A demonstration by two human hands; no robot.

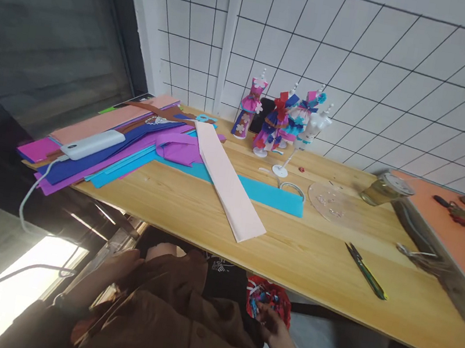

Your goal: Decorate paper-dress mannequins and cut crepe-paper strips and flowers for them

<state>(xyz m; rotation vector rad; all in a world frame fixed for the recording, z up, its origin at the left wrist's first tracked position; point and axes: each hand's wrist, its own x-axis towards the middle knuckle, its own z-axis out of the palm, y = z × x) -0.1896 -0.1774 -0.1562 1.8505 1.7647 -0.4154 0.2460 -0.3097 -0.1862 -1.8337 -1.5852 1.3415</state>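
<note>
My right hand (274, 326) is below the table's front edge, over a red bag (290, 306) of coloured scraps. Its fingers look loosely stretched, and I make out nothing held in them. My left hand (126, 263) rests low by my lap, its fingers hidden or too unclear to read. On the table, a folded pale pink strip (230, 188) lies across a bright blue strip (273, 197), one end near the front edge. A crumpled purple piece (178, 149) lies beside them. Several small dress forms (252, 103) in colourful outfits stand behind, with a mostly white one (316, 127) at their right.
A stack of coloured sheets (83, 171) carries a white power bank (93, 144) with a cable. To the right are a clear round plate (325, 200) with small bits, a lidded cup (386, 189) and a green-handled cutter (367, 272). A gridded wall (365, 60) closes the back.
</note>
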